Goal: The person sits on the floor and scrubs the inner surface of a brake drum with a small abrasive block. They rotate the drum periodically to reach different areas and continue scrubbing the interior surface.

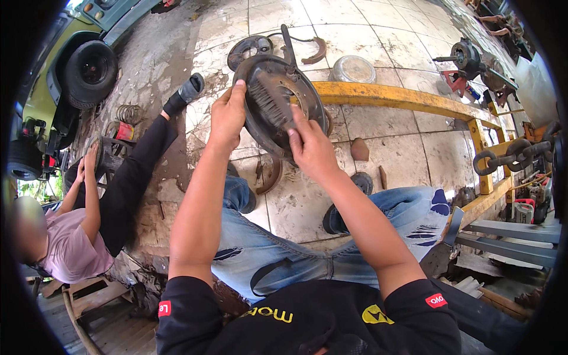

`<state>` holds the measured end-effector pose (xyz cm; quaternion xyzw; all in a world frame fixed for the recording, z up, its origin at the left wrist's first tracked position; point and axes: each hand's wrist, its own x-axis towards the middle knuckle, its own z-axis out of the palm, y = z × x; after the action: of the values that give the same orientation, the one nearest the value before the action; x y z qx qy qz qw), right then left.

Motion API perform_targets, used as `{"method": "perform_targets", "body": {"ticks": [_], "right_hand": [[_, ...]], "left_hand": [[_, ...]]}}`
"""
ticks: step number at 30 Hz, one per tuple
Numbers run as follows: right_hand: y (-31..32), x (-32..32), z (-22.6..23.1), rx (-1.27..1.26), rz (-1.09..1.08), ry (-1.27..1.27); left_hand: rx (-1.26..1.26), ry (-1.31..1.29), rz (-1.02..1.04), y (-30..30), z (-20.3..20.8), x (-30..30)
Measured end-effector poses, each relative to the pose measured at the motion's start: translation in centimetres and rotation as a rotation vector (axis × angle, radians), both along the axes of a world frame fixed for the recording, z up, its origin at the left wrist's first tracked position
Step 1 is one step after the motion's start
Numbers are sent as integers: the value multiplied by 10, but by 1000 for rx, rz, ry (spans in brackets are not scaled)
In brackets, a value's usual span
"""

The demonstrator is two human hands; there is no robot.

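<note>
A dark round brake backing plate (318,105) is held up in front of me, tilted above the tiled floor. My left hand (228,115) grips its left rim, thumb on the face and the other fingers curled behind. In my right hand (312,144) is a wire brush (269,105), its bristles lying against or close over the plate's face. Beyond it on the floor rest a smaller dark plate (251,49) and a curved brake shoe (315,51). Another brake shoe (273,176) lies below the plate, by my foot.
A yellow metal frame (402,96) runs to the right, near a round silver metal piece (353,70). Thick chain (513,156) hangs at the right edge. To the left, another person (77,239) sits with a leg stretched out, near a coil spring (129,112) and a vehicle's wheel (90,72).
</note>
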<state>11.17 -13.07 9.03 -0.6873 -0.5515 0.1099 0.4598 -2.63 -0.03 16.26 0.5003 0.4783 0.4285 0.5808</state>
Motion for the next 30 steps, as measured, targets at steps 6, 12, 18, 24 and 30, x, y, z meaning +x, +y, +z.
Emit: {"method": "perform_targets", "body": {"ticks": [6, 12, 18, 24, 30], "right_hand": [[13, 39, 0, -77, -51, -39], [17, 20, -7, -108, -35, -67], [16, 20, 23, -67, 0, -97], [11, 51, -24, -148, -16, -118], [-6, 70, -11, -140, 32, -136]], "left_hand": [[20, 19, -17, 4, -12, -7], [18, 8, -59, 0, -16, -10], [-7, -7, -28, 3, -20, -21], [-7, 8, -42, -6, -12, -18], [-82, 10, 14, 2, -18, -19]]}}
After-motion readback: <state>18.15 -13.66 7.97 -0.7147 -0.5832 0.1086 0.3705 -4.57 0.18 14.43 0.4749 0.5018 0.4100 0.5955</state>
